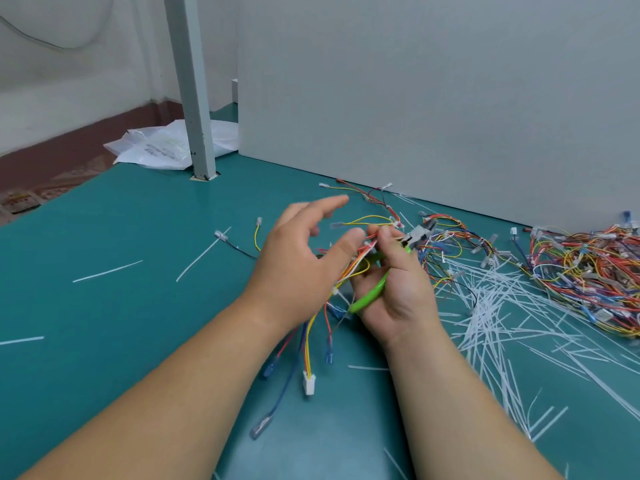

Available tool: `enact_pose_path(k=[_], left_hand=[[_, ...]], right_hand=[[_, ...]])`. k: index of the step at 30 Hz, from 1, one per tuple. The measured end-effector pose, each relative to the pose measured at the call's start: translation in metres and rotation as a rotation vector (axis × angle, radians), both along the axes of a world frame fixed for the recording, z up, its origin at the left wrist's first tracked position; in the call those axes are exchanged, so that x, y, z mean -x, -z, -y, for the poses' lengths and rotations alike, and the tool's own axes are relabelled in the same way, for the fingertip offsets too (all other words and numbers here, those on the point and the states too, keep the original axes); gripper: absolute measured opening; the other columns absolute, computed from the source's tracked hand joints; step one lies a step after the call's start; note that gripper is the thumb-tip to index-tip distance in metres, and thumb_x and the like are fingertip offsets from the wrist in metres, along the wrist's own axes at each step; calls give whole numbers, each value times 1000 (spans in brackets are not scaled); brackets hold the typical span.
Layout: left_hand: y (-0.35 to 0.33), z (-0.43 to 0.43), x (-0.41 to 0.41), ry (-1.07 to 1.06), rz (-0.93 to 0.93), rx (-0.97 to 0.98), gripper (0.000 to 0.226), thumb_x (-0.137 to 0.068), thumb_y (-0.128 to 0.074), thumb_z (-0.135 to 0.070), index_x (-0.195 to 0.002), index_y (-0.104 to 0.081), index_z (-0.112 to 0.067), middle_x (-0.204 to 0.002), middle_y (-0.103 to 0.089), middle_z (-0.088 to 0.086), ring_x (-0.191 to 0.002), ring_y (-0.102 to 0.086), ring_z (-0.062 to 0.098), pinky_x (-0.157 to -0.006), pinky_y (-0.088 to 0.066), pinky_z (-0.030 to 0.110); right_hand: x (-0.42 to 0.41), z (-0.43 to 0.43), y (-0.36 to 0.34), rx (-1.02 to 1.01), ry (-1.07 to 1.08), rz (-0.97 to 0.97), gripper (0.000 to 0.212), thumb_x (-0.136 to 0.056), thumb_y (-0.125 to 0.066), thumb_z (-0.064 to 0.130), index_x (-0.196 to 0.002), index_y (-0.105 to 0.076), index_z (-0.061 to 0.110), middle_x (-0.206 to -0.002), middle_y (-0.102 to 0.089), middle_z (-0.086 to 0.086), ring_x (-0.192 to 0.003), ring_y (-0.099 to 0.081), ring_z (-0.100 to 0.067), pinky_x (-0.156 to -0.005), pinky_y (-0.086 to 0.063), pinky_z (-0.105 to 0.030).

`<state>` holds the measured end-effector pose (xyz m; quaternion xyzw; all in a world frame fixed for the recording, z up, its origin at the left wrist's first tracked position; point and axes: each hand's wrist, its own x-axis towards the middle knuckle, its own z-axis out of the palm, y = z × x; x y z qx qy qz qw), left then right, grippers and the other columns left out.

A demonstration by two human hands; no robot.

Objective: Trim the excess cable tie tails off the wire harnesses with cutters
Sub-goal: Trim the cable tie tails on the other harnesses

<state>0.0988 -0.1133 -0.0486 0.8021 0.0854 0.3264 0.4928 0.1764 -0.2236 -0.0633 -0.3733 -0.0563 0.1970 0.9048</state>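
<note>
1. At centre frame, the right hand [398, 296] grips the green-handled cutters [367, 298], its fingertips also on the wire harness [341, 271]. The left hand [294, 261] is spread wide, thumb against the wires.
2. The left hand hides part of the harness; connector ends trail below both hands over the teal surface [138, 341].
3. At right lie a pile of harnesses [588, 268] and white cut tails [502, 317].
4. Behind stand a white panel [415, 98] and a grey post [194, 98].
5. At upper left, a plastic bag [156, 150] bears print too blurred to read.

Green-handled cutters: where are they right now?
Head view, just right of centre: the green-handled cutters are gripped in the right hand, next to the wire harness and the left hand.
</note>
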Motion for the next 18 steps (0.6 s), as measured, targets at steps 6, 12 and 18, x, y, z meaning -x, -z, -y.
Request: enact_pose_path(k=[6, 12, 18], left_hand=[[8, 1, -9, 16, -120, 203, 8, -87, -79, -28, -87, -73, -23, -78, -74, -3, -74, -69, 23, -75, -59, 42], [5, -2, -8, 78, -192, 316, 20, -94, -72, -31, -82, -78, -17, -78, -77, -1, -79, -73, 17, -80, -59, 36], [4, 1, -7, 148, -199, 453, 20, -95, -68, -23, -81, -81, -18, -75, -75, -5, -75, -70, 11, -75, -59, 29]], right_hand=[[11, -5, 3, 202, 4, 131, 14, -99, -63, 8, -93, -60, 20, -85, -71, -3, -84, -67, -30, -77, -59, -50], [16, -6, 0, 262, 21, 205, 15, -101, -63, 8, -92, -62, 21, -82, -73, 1, -70, -70, -14, -57, -56, -30], [17, -7, -1, 298, 53, 238, 5, -103, -61, 10, -101, -65, 12, -101, -74, -10, -96, -68, -27, -87, -49, -50]])
